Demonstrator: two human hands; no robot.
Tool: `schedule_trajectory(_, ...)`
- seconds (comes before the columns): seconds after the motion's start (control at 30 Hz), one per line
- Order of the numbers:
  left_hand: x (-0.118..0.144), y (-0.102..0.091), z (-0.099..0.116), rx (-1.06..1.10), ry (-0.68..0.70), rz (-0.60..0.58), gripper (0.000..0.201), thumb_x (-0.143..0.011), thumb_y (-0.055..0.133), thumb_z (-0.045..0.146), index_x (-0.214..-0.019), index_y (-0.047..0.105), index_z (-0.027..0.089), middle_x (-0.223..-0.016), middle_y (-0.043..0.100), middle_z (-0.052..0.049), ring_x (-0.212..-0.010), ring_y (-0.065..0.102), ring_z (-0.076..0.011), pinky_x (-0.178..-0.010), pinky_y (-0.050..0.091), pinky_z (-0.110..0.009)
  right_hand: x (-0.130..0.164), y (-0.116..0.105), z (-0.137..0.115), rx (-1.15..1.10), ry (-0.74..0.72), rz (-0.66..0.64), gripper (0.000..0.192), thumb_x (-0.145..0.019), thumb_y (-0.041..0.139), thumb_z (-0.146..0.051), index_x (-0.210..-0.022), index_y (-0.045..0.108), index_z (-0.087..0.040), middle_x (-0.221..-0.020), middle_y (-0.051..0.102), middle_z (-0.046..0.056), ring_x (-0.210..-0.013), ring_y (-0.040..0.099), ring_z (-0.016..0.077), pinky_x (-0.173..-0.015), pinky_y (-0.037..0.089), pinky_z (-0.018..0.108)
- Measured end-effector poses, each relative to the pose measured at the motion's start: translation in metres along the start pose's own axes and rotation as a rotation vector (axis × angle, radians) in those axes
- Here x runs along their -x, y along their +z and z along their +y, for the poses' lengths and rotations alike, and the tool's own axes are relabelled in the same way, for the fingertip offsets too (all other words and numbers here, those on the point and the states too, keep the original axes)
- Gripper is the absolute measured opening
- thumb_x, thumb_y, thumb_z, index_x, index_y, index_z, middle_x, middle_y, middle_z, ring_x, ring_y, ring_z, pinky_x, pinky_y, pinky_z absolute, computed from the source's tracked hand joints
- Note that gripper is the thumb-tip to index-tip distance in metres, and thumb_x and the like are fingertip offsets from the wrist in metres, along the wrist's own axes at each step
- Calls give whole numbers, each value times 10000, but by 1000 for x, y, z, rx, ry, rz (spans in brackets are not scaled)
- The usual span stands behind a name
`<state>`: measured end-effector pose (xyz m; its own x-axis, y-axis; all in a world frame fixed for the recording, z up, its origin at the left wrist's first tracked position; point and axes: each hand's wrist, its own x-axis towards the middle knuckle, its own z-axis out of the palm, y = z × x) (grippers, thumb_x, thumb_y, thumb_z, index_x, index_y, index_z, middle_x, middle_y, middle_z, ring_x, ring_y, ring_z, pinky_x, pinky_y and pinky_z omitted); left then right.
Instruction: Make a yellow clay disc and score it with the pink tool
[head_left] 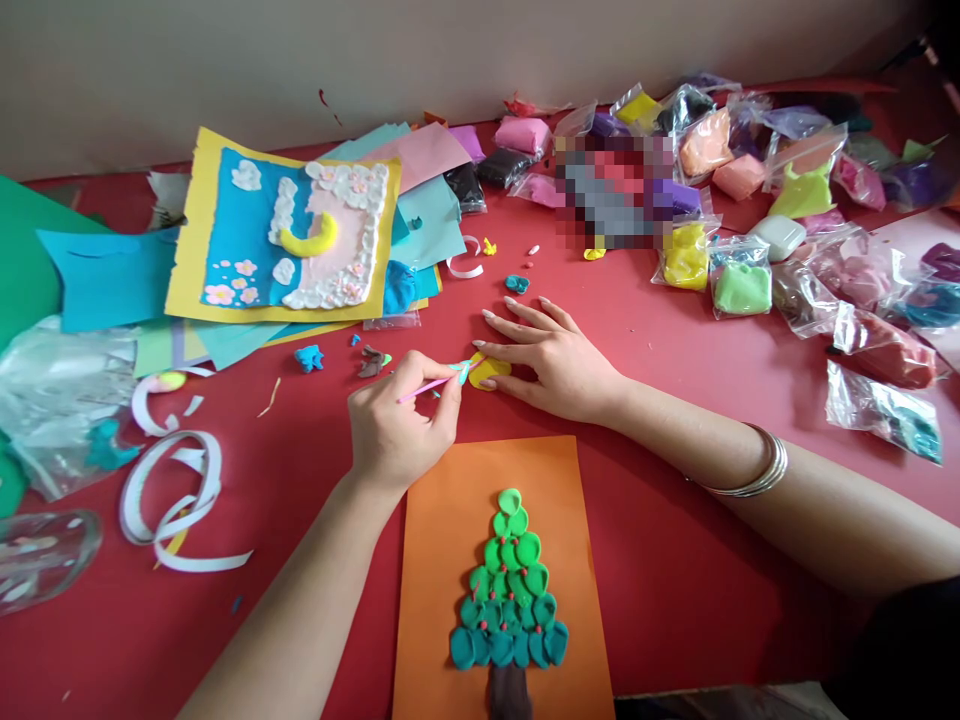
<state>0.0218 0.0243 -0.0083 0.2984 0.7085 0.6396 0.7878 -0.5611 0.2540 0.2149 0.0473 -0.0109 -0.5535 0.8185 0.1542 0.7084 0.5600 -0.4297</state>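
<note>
My left hand [405, 415] pinches a thin pink modelling tool [424, 391], its tip at a flat piece of yellow clay [491, 374] on the red table. Fingers spread, my right hand [551, 360] lies on the table, and its thumb and index finger rest at the yellow clay's edge. Just below both hands lies an orange sheet [435, 560] bearing a clay tree [511, 585]. Its rounded discs shade from light green at the top to teal at the bottom, with small red balls and a dark brown trunk.
A yellow-bordered clay picture [300, 235] leans on coloured papers at the back left. Curled white paper strips [202, 500] and a plastic bag [52, 400] lie at left. Several bagged clays [742, 285] crowd the right. Small clay scraps [309, 358] dot the table.
</note>
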Motion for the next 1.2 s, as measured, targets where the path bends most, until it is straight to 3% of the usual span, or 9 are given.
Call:
schedule_trajectory(0.13,0,-1,0,0,-33,-34,92,-783,585,223,-703,545,201,-621,659,18,-525,626,-122,-491,428,-211,0,0,0,1,11,-9,412,-896,507,-418,-1247,602,-223,-1430,437,46,-1382,306,280,-1151,191,527)
schedule_trajectory(0.7,-2,0,2,34,51,16,94,-758,609,145,-715,539,191,-585,645,41,-498,615,-103,-473,416,-187,0,-1,0,-10,2,2,405,-893,514,-413,-1248,599,-240,-1427,442,43,-1379,313,277,-1148,194,533)
schedule_trajectory(1.03,5,2,0,155,-197,107,86,-760,620,245,-713,556,212,-609,648,7,-504,600,-133,-498,460,-248,1,-1,0,7,6,-6,392,-893,515,-395,-1249,596,-252,-1433,437,37,-1382,308,270,-1145,197,530)
schedule_trajectory(1.2,6,4,-2,342,-391,122,152,-772,647,314,-817,549,207,-734,667,-17,-652,670,-169,-578,523,-284,1,-1,0,-9,4,-6,410,-897,504,-409,-1265,582,-248,-1431,437,42,-1384,302,281,-1141,195,542)
